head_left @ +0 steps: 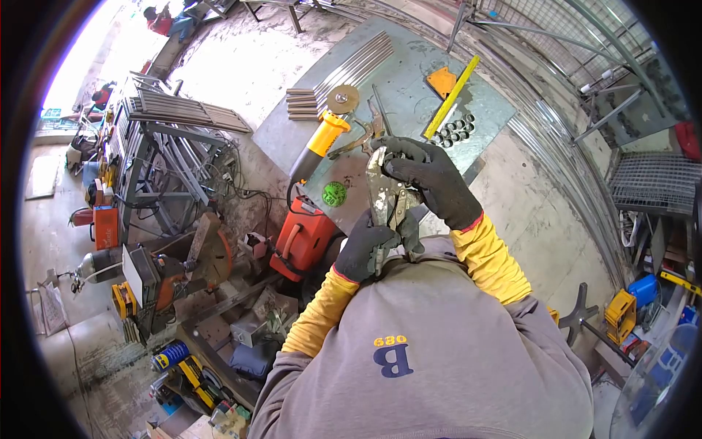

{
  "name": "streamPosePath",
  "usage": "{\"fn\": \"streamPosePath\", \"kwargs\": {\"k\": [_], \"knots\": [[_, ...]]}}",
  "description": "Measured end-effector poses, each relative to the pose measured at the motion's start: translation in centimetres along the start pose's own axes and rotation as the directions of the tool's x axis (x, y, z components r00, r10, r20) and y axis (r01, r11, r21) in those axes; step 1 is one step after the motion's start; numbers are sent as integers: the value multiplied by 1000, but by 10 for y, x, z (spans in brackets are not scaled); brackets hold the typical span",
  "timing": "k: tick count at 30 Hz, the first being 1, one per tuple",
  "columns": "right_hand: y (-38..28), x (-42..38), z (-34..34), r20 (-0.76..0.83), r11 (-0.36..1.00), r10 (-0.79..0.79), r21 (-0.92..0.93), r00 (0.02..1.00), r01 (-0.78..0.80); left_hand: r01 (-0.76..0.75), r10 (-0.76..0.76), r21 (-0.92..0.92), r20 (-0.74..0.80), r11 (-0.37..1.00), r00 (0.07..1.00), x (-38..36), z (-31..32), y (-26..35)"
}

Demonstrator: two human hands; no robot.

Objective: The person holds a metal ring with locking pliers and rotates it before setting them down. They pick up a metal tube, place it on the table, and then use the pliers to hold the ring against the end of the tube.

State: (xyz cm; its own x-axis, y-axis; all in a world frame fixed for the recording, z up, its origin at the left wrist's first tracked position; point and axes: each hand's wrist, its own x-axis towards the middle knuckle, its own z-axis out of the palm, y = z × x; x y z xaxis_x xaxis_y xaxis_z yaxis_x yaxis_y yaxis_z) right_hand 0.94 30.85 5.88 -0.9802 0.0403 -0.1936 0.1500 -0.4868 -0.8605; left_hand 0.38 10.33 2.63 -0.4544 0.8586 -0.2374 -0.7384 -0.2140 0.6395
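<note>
Close to my chest, both gloved hands hold worn metal locking pliers (378, 189), jaws pointing away from me. My left hand (363, 247) is wrapped round the handle end. At the upper part, my right hand (431, 174) has its fingers closed on the tool near the jaws. Beyond them on the metal table (292, 117) lie a yellow angle grinder (327, 135), rusty clamping tools (371, 126) and a green disc (334, 194). Further right are a yellow level (453, 95), an orange magnetic square (441, 82) and several short ring pieces (455, 130).
Cut tubes (358, 66) lie at the table's far side. An orange-red machine (301, 238) stands by its near left edge. A cut-off saw (208, 252) is at the left, and long metal bars (563, 175) lie at the right. Two people are in the far left background.
</note>
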Motion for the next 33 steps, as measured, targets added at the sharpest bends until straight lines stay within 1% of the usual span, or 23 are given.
{"fn": "streamPosePath", "kwargs": {"k": [3, 5, 6, 8, 10, 11, 13, 14, 15, 16, 17, 18, 19, 20, 21, 23, 25, 26, 27, 28, 30, 32, 33], "knots": [[-6, -1, 2, 19, 1000, 16, 25, 1000, -17, -22, 22, 19, -22, 1000, 999, 2, 1, -1], [-9, -3, 5, 98, 988, 24, 148, 995, -39, -43, 44, 33, -30, 999, 999, 2, 5, 3], [-7, -3, 6, 97, 988, 20, 149, 995, -34, -65, 66, 29, -58, 998, 996, -1, 12, 8], [1, 0, 9, 91, 956, -31, 292, 995, 3, -87, 89, 32, -89, 996, 992, -8, 14, 12], [6, 1, 7, 111, 963, -59, 269, 992, 27, -196, 235, 406, -47, 892, 971, -12, 11, 13], [9, 4, 5, 99, 960, -17, 278, 995, -11, -197, 236, 407, -47, 892, 971, -12, 10, 13], [8, 4, 5, 86, 957, 25, 287, 996, -49, -133, 158, 259, -78, 957, 984, -11, 10, 13], [6, 3, 5, 106, 983, -71, 174, 992, 52, -133, 158, 259, -77, 957, 984, -12, 12, 12], [4, 3, 6, 138, 986, -164, 60, 977, 157, -236, 257, 309, -28, 921, 966, -12, 16, 12], [12, 6, 1, 139, 986, -166, 59, 976, 159, -337, 350, 353, 27, 873, 936, -13, 17, 12], [27, 12, -6, 138, 935, -326, -95, 935, 340, -338, 352, 353, 28, 872, 936, -15, 16, 12], [36, 15, -10, 163, 830, -475, -244, 865, 501, -341, 358, 419, 41, 842, 933, -17, 14, 12], [22, 11, 0, 165, 830, -475, -243, 864, 502, -343, 363, 481, 54, 807, 930, -18, 11, 11], [6, 5, 8, 126, 975, -219, 51, 967, 215, -345, 365, 483, 54, 805, 929, -18, 6, 8], [-5, 2, 15, 170, 935, 56, 338, 984, -112, -336, 352, 462, 54, 821, 934, -17, 3, 7], [-2, 6, 11, 154, 952, 55, 290, 987, -98, -329, 341, 441, 54, 835, 938, -18, -2, 4], [-5, 13, 2, 138, 967, 53, 242, 989, -85, -296, 369, 592, -3, 750, 929, -19, 3, 6], [-10, 19, -6, 159, 988, 104, 98, 982, -121, -297, 370, 592, -3, 749, 929, -17, 2, 6], [-15, 24, -13, 172, 987, 158, -49, 972, -152, -208, 233, 325, -41, 923, 972, -13, -1, 7], [-21, 27, -16, 172, 987, 158, -48, 972, -152, -85, 86, 27, -34, 996, 996, -11, -3, 7], [-37, 34, -21, 282, 980, 131, -179, 951, -82, -79, 79, 17, -9, 997, 997, -7, -4, 8], [-46, 44, -28, 296, 971, 160, -218, 942, -96, -76, 76, 10, 22, 997, 997, -5, -1, 11], [-54, 46, -28, 342, 953, 173, -293, 924, -70, -69, 69, 40, -1, 997, 998, -5, 4, 14]]}}
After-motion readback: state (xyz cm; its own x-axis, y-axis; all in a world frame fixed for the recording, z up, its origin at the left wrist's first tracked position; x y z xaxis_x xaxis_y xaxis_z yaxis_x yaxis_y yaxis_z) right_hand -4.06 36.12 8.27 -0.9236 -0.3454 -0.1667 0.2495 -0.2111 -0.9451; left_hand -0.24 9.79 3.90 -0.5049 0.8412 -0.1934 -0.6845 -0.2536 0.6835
